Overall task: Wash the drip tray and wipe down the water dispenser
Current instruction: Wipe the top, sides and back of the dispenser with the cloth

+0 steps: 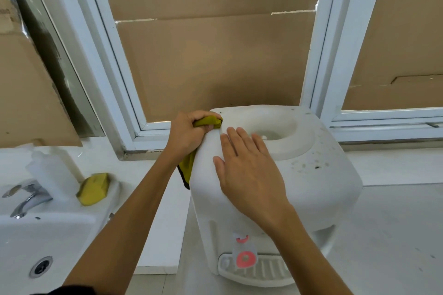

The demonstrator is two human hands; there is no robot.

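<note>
A white water dispenser (318,175) stands in front of me with no bottle in its round top well. My left hand (185,135) grips a yellow-green cloth (208,122) against the dispenser's upper left rear corner; more of the cloth hangs down its left side. Flat on the dispenser's top front lies my right hand (247,170), fingers straight. Low on the front sits the white ribbed drip tray (263,270), under a tap with a red lever (245,258).
A white sink (48,235) with a chrome tap (26,199) lies at the left. A yellow sponge (93,189) and a clear bottle (49,175) rest on its ledge. White window frames backed with cardboard stand behind. A pale counter (395,235) extends right.
</note>
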